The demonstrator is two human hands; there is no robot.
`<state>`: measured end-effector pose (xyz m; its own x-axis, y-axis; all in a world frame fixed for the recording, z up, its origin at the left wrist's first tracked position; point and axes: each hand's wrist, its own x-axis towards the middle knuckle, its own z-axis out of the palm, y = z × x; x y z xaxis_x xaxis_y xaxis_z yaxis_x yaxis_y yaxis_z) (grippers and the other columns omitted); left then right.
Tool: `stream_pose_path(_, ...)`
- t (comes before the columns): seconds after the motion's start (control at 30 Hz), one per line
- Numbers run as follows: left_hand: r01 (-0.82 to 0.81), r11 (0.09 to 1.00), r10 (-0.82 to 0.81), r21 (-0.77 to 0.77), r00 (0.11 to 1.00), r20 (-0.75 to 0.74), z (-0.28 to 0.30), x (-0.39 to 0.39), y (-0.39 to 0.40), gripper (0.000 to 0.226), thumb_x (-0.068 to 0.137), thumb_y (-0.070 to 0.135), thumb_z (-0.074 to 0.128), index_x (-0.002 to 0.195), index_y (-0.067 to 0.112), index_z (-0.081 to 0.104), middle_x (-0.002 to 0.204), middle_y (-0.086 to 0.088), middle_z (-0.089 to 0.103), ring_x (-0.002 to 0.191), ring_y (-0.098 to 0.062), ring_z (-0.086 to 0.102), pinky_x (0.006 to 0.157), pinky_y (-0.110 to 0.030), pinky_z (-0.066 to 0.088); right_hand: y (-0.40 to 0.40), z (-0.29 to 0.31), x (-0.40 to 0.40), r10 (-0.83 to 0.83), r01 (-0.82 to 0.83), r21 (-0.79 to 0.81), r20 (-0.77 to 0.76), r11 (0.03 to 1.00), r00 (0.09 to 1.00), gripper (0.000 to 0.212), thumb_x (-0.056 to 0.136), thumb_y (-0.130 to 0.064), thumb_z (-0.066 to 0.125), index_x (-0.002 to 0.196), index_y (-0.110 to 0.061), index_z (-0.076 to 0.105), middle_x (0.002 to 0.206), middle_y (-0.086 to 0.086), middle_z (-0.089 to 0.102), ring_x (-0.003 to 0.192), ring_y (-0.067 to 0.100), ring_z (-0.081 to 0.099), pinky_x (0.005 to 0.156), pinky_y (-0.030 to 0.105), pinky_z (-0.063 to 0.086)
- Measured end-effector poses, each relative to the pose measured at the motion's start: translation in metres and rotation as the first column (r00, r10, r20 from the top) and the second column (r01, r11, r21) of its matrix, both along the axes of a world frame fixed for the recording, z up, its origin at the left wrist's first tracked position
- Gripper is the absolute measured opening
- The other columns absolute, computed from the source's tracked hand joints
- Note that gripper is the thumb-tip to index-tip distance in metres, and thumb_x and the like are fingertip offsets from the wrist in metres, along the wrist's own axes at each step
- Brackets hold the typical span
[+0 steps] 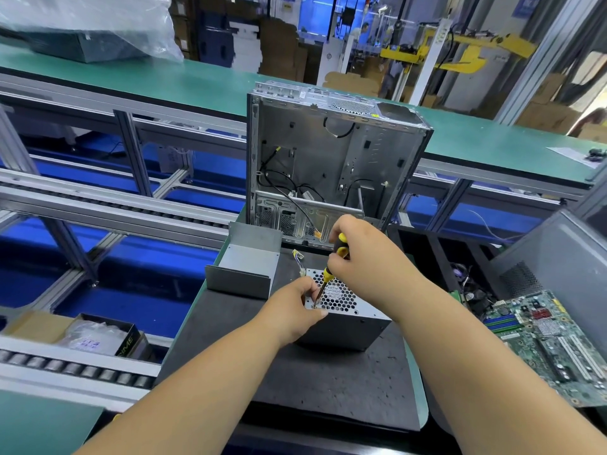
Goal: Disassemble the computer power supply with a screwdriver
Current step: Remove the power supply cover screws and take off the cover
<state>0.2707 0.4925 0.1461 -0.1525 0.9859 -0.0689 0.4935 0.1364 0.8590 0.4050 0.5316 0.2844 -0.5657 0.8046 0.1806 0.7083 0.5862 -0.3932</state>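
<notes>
Room: we see a factory floor with a green workbench and roller conveyors.
Surface: our dark mat carries the open computer case.
Power supply: it sits mid-mat, before the case.
Left hand: we pinch its corner.
Right hand: we grip the screwdriver.

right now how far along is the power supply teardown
Done: the power supply sits out of the computer case on the black mat. In hand: the right hand drives a yellow screwdriver at the fan grille's near-left corner while the left hand steadies it. Left: its cover is still on.
</notes>
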Motion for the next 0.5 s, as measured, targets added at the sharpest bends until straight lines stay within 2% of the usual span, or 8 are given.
stream_pose_path(0.07,0.003,1.0,-0.003,0.001,1.0,-0.013,0.0004,-0.0003,0.0003,0.025,0.083,0.03,0.072,0.08,0.027,0.047,0.065,0.01,0.044,0.057,-0.011,0.038,0.048,-0.018,0.034,-0.0009,0.0009,0.0002,0.015,-0.015,0.01,0.019,1.0,1.0,0.01,0.086,-0.021,0.056,0.094,-0.023,0.05,0.091,-0.007,0.054,0.077,0.012,0.052,0.059,0.026,0.039)
stream_pose_path(0.13,0.006,1.0,-0.006,-0.001,1.0,-0.013,0.0005,-0.0004,0.0002,0.024,0.083,0.031,0.071,0.078,0.028,0.048,0.064,0.01,0.046,0.057,-0.011,0.039,0.048,-0.019,0.035,-0.0028,0.0026,0.0001,0.02,-0.024,0.069,0.071,0.997,0.997,0.009,0.089,-0.03,0.056,0.092,-0.023,0.051,0.088,-0.008,0.055,0.08,0.016,0.052,0.062,0.029,0.042)
stream_pose_path(0.23,0.007,1.0,-0.007,0.002,1.0,-0.01,0.0008,-0.001,-0.0006,0.023,0.082,0.031,0.072,0.078,0.027,0.05,0.063,0.012,0.047,0.057,-0.009,0.04,0.051,-0.02,0.037,-0.0043,0.0064,-0.0005,-0.02,-0.009,0.171,0.164,0.985,0.986,0.031,0.096,-0.053,0.048,0.093,-0.023,0.054,0.082,-0.008,0.058,0.077,0.015,0.054,0.065,0.035,0.049)
stream_pose_path(0.3,0.015,1.0,-0.015,0.009,1.0,-0.021,0.0015,-0.0017,-0.0007,0.021,0.081,0.031,0.073,0.079,0.026,0.052,0.065,0.012,0.048,0.058,-0.008,0.04,0.055,-0.022,0.038,-0.0034,0.009,-0.001,-0.021,-0.002,0.137,0.169,0.991,0.985,0.031,0.099,-0.05,0.047,0.097,-0.021,0.056,0.08,-0.006,0.059,0.07,0.014,0.054,0.06,0.034,0.048)
stream_pose_path(0.37,0.021,1.0,-0.02,0.016,1.0,-0.02,0.0028,-0.002,-0.0009,0.02,0.081,0.03,0.073,0.079,0.025,0.053,0.067,0.011,0.05,0.059,-0.01,0.042,0.058,-0.024,0.039,-0.0026,0.0097,-0.0008,-0.002,-0.004,0.053,0.109,0.999,0.994,0.021,0.099,-0.04,0.052,0.101,-0.02,0.054,0.08,-0.004,0.06,0.061,0.01,0.05,0.052,0.031,0.045)
stream_pose_path(0.5,0.026,0.999,-0.025,0.025,0.999,-0.034,0.0047,-0.0022,-0.0009,0.021,0.082,0.028,0.074,0.079,0.024,0.053,0.067,0.01,0.05,0.063,-0.012,0.042,0.061,-0.026,0.04,-0.0034,0.0082,0.0008,-0.005,0.005,0.012,0.016,1.0,1.0,0.014,0.096,-0.028,0.058,0.099,-0.02,0.047,0.084,-0.003,0.057,0.065,0.015,0.051,0.054,0.03,0.039)
